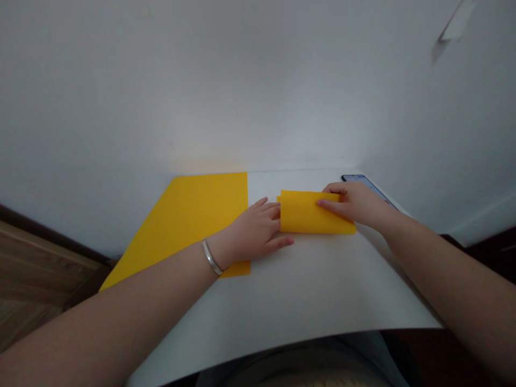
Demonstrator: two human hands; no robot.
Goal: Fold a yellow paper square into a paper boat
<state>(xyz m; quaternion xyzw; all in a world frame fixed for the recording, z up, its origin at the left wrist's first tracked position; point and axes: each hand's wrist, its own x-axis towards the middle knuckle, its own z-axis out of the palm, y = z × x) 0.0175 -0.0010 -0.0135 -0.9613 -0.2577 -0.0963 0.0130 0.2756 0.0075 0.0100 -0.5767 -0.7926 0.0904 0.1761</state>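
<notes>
A folded piece of yellow paper (308,214) stands out above the white table, a little right of centre. My right hand (350,201) grips its upper right part, thumb on the near face and fingers behind. At the paper's left edge is my left hand (264,228), its fingers apart and the thumb stretched out below. Some of its fingertips are hidden behind or inside the fold; I cannot tell which. A large yellow sheet (205,209) lies flat on the left, partly under my left forearm. A silver bangle (210,256) circles my left wrist.
The white table (290,295) meets a pale wall (258,91) at the back. A phone (368,184) lies at the right rear, partly covered by my right hand and forearm. Wooden furniture (36,269) is at the far left.
</notes>
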